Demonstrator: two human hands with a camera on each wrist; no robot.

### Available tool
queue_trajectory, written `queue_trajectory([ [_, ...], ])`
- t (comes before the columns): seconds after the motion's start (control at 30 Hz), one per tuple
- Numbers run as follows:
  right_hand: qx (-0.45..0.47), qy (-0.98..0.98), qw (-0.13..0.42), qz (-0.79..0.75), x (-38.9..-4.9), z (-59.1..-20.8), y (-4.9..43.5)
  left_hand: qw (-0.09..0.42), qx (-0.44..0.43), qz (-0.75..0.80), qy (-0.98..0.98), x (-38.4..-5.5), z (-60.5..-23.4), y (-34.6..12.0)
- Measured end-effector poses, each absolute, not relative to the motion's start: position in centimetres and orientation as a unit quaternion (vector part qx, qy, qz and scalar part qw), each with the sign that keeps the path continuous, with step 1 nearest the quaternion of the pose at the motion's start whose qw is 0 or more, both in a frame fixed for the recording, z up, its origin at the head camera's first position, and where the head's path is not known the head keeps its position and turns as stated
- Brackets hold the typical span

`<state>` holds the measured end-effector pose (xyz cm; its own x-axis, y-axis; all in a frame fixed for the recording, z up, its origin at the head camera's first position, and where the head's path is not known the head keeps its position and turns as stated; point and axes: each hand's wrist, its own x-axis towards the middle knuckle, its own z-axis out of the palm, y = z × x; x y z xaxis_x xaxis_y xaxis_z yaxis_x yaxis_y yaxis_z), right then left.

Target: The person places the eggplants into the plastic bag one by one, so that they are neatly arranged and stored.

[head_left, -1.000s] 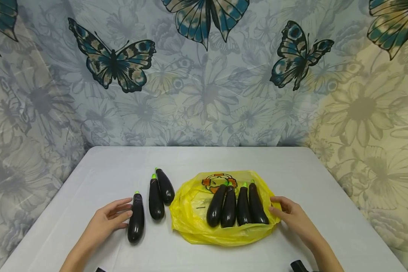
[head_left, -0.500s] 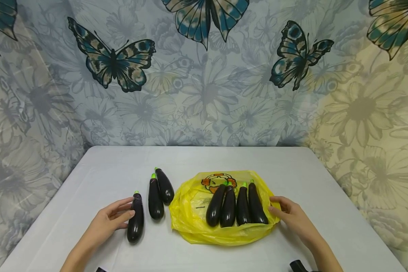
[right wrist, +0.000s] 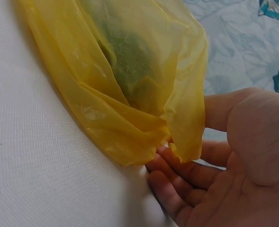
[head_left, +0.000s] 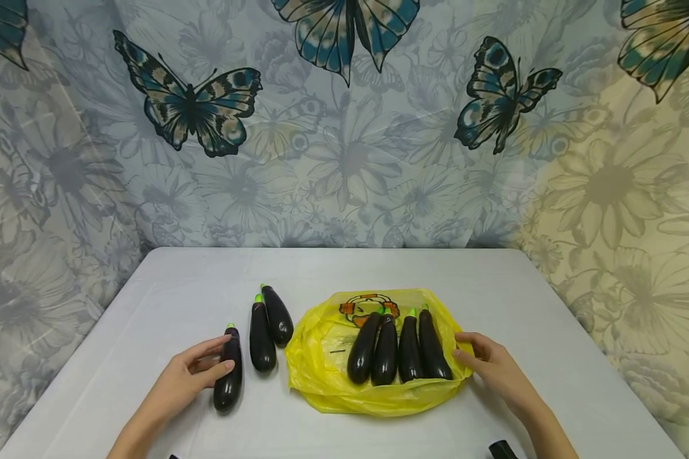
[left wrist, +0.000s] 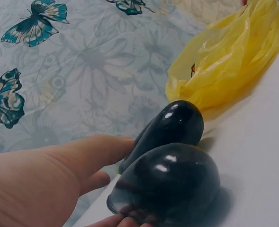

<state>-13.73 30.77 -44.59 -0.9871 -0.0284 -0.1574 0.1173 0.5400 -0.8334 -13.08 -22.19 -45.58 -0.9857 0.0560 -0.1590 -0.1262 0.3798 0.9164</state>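
Observation:
My left hand [head_left: 186, 379] is at the leftmost eggplant [head_left: 228, 379], its thumb and forefinger reaching over the dark glossy skin. In the left wrist view, fingertips [left wrist: 122, 221] lie close against that eggplant [left wrist: 170, 182]; firm contact cannot be made out. Two more eggplants, one [head_left: 262, 338] and another [head_left: 278, 315], lie just right of it with green stems pointing away. At the right, my right hand [head_left: 494, 363] pinches the edge of a yellow plastic bag [head_left: 321, 376]. Several eggplants [head_left: 385, 350] lie side by side in the bag's opening. In the right wrist view, thumb and fingers hold the film [right wrist: 184, 127].
Everything rests on a white-covered table [head_left: 344, 264]. A butterfly-patterned cloth [head_left: 344, 159] hangs behind and beside it. A small black object [head_left: 502, 449] shows near the right wrist at the bottom edge.
My left hand has shifted slightly right, and its thumb and forefinger now reach further over the leftmost eggplant. The right hand and the bag have stayed put.

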Motion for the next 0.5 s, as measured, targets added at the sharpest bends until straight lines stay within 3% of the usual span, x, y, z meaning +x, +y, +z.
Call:
queue_trajectory([
  [0.5,0.03,0.874,0.076,-0.479,-13.73,-44.66,30.76,0.087,-0.024,0.505,0.858,-12.89,-45.46,-21.99],
])
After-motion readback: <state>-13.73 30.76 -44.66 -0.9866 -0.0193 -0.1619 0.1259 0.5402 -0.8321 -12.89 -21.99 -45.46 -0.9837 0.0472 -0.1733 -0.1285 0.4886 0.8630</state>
